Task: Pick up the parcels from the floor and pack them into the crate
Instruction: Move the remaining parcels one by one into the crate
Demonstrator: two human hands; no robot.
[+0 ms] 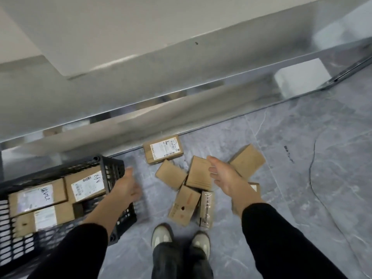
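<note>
**Spotter A:** Head view. Your left hand [126, 187] hangs over the right wall of the black crate [112, 174], about eight o'clock from the centre of the picture. The fingers are loose, fairly straight and a little blurred, and they hold nothing.

**Spotter B:** Your right hand [223, 176] is out over the loose parcels [199, 174] on the grey floor [302, 178], near five o'clock from centre. The fingers are spread apart and hold nothing. I can't tell whether the hand touches the box under it.

**Spotter A:** The crate sits at nine o'clock from that pile. You have three packed parcels [88, 185] lying flat inside it, labels up.

**Spotter B:** In the pile, a labelled parcel [163, 149] lies at twelve o'clock, against the foot of the metal bench [120, 97]. Plain brown ones fan out around your right hand. A shiny-sided parcel [207, 208] stands on edge at six o'clock, touching its brown neighbour. Your shoes [162, 235] are just below that.
</note>
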